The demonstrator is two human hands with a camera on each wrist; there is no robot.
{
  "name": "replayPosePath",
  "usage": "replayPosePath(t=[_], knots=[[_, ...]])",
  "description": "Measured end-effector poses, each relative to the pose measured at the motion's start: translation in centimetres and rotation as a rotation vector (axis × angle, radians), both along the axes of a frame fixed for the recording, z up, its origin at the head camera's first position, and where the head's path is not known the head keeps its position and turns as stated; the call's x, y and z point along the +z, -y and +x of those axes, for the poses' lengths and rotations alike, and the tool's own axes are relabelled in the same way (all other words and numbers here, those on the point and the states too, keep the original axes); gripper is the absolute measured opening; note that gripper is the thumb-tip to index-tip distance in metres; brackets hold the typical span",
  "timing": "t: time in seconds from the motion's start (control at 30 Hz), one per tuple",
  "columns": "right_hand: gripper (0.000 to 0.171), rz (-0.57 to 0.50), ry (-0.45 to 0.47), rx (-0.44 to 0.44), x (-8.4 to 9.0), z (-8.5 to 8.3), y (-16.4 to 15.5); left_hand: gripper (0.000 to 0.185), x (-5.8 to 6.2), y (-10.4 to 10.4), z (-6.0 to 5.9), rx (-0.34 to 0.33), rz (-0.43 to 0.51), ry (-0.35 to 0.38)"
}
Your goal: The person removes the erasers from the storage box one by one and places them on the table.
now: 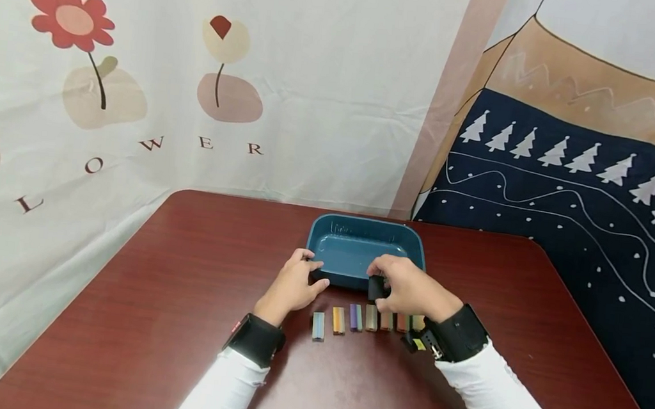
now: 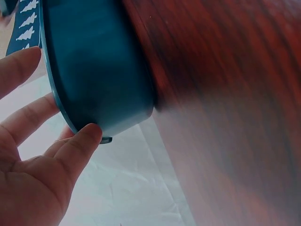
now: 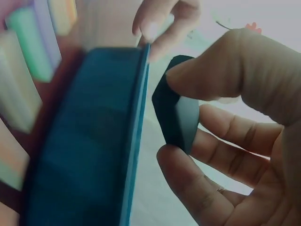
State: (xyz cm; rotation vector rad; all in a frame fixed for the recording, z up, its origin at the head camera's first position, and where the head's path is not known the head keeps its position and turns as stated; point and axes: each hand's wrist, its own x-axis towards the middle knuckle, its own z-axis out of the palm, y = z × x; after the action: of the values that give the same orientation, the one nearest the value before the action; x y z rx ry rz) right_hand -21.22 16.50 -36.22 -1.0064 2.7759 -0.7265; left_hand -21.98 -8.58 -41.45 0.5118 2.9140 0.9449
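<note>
A teal rectangular basin (image 1: 364, 283) stands on the table. At its front left corner, my left hand (image 1: 292, 285) touches the rim with fingers spread; the left wrist view has fingertips (image 2: 91, 132) against the outer wall and others beyond the rim. Between thumb and fingers, my right hand (image 1: 413, 288) pinches a small dark faceted block (image 3: 176, 103). In the head view this block appears at the basin's front right rim; the right wrist view sets it beside the rim. Several small coloured blocks, among them a yellow one (image 1: 338, 320) and a purple one (image 1: 356, 317), lie in front.
The blocks form a row on the red-brown table (image 1: 200, 284), its right end partly hidden by my right hand and wristband. Behind the table hangs a white flower-printed cloth (image 1: 336, 89); a navy cloth with white trees (image 1: 536, 195) hangs at the right.
</note>
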Motion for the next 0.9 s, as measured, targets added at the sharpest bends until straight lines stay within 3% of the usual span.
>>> replayPosePath(t=[0.23,0.43,0.67,0.9], knots=[[0.042,-0.043,0.029,0.006,-2.3,2.2,0.0,0.048,-0.1,-0.1,-0.1,0.002,0.004,0.000],[0.039,0.007,0.056,0.075,-4.1,3.0,0.6,0.047,-0.1,-0.2,-0.1,0.008,0.004,-0.016],[0.039,0.082,0.071,0.076,-4.8,3.6,1.3,0.047,0.0,-0.4,-0.3,0.007,0.016,-0.017],[0.038,0.166,0.010,0.068,-5.3,3.8,2.0,0.045,-0.1,-0.1,-0.3,0.001,0.009,-0.043]])
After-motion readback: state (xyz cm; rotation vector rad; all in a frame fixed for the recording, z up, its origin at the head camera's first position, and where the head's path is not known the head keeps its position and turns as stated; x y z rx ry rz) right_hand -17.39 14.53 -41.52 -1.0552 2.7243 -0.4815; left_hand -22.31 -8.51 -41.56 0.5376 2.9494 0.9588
